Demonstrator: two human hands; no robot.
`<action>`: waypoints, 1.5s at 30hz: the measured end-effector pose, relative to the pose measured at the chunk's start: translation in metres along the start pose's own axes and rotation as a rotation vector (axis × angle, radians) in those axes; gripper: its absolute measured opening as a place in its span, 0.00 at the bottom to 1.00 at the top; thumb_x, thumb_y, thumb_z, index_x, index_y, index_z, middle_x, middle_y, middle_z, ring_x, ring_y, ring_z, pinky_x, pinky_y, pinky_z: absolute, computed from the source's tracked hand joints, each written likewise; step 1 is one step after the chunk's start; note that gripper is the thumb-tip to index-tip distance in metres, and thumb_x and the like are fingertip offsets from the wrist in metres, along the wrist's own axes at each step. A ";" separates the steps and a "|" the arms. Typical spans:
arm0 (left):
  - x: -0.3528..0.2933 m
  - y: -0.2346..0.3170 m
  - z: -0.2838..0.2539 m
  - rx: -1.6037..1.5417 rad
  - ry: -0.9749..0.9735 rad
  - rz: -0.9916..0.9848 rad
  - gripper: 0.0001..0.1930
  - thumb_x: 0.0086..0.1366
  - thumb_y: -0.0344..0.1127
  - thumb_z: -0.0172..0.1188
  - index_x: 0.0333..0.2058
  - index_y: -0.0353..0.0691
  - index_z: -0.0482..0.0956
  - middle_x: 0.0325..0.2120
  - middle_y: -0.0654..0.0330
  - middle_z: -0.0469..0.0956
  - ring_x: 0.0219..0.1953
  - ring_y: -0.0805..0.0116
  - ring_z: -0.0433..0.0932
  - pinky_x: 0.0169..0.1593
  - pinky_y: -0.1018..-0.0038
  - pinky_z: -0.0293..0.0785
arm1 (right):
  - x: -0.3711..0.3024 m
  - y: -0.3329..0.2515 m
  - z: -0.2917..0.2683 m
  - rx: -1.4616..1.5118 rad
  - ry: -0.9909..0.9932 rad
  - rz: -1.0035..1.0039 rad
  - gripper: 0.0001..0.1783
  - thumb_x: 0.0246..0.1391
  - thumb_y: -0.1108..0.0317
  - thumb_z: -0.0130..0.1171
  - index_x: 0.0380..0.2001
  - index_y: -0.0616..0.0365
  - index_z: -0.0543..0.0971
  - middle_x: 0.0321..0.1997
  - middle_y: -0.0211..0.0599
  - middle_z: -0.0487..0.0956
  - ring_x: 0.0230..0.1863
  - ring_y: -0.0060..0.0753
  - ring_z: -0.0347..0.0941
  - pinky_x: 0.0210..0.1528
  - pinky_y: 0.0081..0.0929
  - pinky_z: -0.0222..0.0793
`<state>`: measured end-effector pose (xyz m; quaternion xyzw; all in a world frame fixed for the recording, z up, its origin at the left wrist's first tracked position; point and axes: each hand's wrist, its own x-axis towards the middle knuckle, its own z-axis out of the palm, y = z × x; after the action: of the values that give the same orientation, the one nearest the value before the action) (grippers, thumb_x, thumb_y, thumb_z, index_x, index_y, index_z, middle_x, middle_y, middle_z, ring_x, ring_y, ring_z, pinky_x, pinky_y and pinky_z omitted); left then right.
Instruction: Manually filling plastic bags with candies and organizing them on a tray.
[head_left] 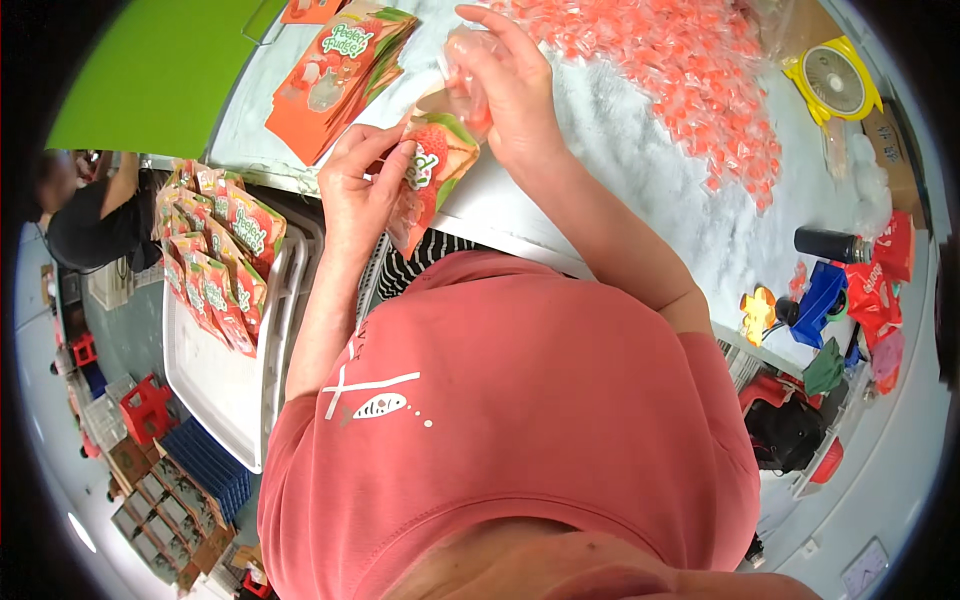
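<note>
Just above the near edge of the counter [610, 225], a printed pouch [440, 165] hangs tilted between the two hands, directly to the right of the left hand [365, 180] and on the body side of the right hand [512, 95]. The left hand grips the pouch's left side near the top, thumb and fingers pinched together. The right hand is curled around a clear plastic bag [475, 95] with something pinkish in it, right at the pouch's upper end; whether the bag reaches inside, I cannot tell. Beyond the left hand lies a stack of flat pouches [322, 90], while a heap of wrapped pink candies [690, 90] spreads past the right hand. Fuller pouches [220, 250] sit in a white tray [210, 400], well to the left.
</note>
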<state>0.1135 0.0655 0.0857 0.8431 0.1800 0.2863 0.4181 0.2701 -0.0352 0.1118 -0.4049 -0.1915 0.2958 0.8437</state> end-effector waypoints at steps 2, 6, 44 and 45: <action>0.002 0.004 0.003 0.005 0.000 0.021 0.09 0.60 0.26 0.67 0.41 0.35 0.85 0.28 0.61 0.77 0.28 0.76 0.75 0.32 0.81 0.72 | -0.001 0.010 -0.007 -0.065 -0.010 -0.117 0.08 0.60 0.70 0.60 0.42 0.57 0.76 0.28 0.27 0.75 0.22 0.14 0.66 0.17 0.14 0.59; 0.003 0.003 0.006 -0.081 0.009 0.030 0.09 0.61 0.25 0.66 0.41 0.34 0.85 0.28 0.62 0.77 0.28 0.77 0.75 0.33 0.81 0.72 | -0.007 0.015 -0.021 -0.439 -0.063 -0.377 0.11 0.56 0.75 0.64 0.43 0.59 0.79 0.37 0.27 0.78 0.32 0.14 0.73 0.25 0.12 0.66; -0.019 0.013 0.007 -0.496 -0.066 0.006 0.09 0.61 0.20 0.64 0.40 0.33 0.84 0.35 0.61 0.77 0.35 0.75 0.78 0.39 0.80 0.77 | -0.076 -0.035 -0.031 -1.243 -0.607 -0.709 0.17 0.64 0.62 0.54 0.52 0.58 0.75 0.49 0.41 0.79 0.50 0.39 0.76 0.69 0.51 0.57; -0.023 0.013 0.005 -0.533 -0.062 -0.020 0.08 0.61 0.19 0.63 0.40 0.33 0.84 0.35 0.61 0.77 0.36 0.75 0.78 0.40 0.80 0.76 | -0.075 -0.038 -0.033 -1.169 -0.567 -0.755 0.18 0.63 0.62 0.56 0.52 0.58 0.75 0.48 0.40 0.79 0.50 0.39 0.76 0.67 0.50 0.59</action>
<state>0.1000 0.0422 0.0865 0.7098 0.0938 0.2934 0.6335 0.2450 -0.1218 0.1163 -0.6019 -0.6534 -0.0706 0.4537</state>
